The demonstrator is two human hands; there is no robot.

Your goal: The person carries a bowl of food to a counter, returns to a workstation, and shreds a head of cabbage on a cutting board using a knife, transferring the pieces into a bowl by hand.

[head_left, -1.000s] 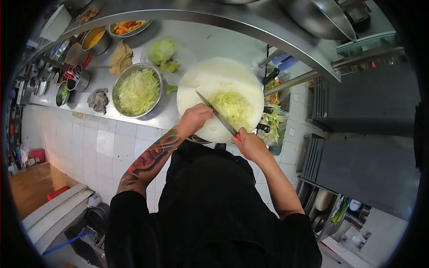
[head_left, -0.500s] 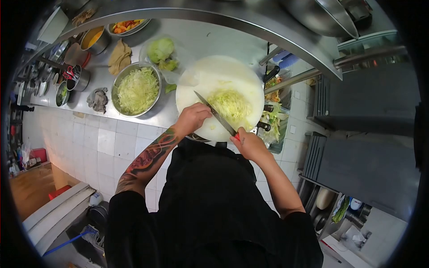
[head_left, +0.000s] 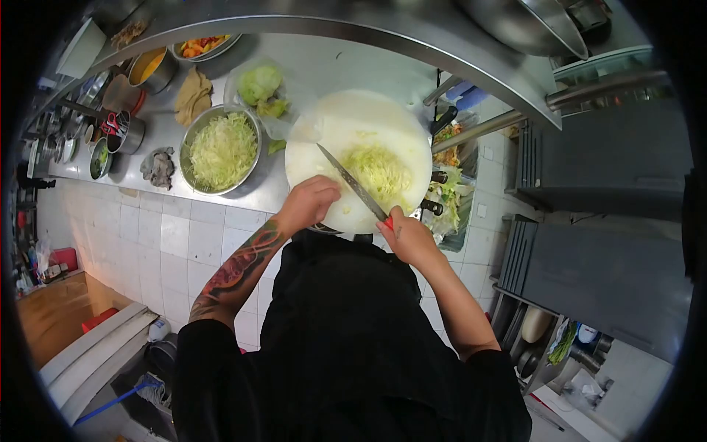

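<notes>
My right hand (head_left: pixel 407 234) grips a kitchen knife (head_left: pixel 350 180) by its red handle, the blade slanting up and left over the round white cutting board (head_left: pixel 309 147). Beside the blade, a heap of pale green shredded cabbage (head_left: pixel 379 168) lies on the board. My left hand (head_left: pixel 313 200) is at the board's near left edge, a little apart from the blade. Its fingers are curled together, and whatever they may hold is hidden. Left of the board stands a steel bowl (head_left: pixel 184 166) full of shredded cabbage (head_left: pixel 222 149). Behind, a pale green head (head_left: pixel 259 85) sits in a clear plastic bag.
A steel shelf (head_left: pixel 324 29) crosses above the counter. Folded tan cloth (head_left: pixel 193 96) and a crumpled grey rag (head_left: pixel 157 168) lie at left, near several pots. Right of the board, black knife handles (head_left: pixel 445 118) stick up beside a bin of leafy scraps (head_left: pixel 448 195).
My left hand has drawn back from the knife blade, down and to the left. The knife stays in my right hand, nearly in the same place. The view has shifted slightly.
</notes>
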